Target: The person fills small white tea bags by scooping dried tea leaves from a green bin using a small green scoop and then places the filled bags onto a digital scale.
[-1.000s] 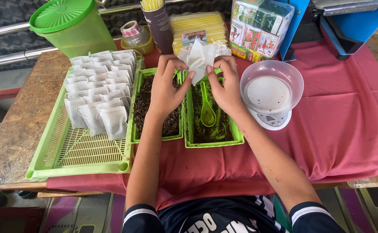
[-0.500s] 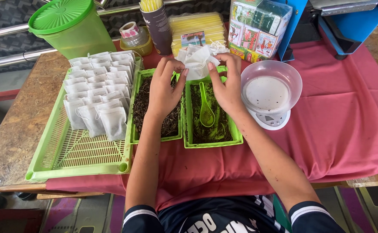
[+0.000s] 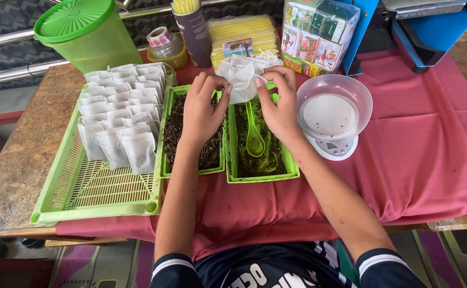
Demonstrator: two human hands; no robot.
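Both my left hand [image 3: 201,109] and right hand [image 3: 278,106] pinch one bag [image 3: 241,80] above the spoon [image 3: 254,140]; yank unevenly and it probably rips.

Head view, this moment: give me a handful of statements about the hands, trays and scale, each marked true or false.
1. Both the left hand and the right hand grip a white empty bag. True.
2. The green spoon is in the right hand. False: it lies in the tray of green powder, untouched.
3. Filled white bags lie in rows on the slatted tray. True.
4. The bowl on the scale is heaped with dark leaves. False: it holds only a few specks.
5. The tray of dark leaves sits to the right of the powder tray. False: it sits to its left.
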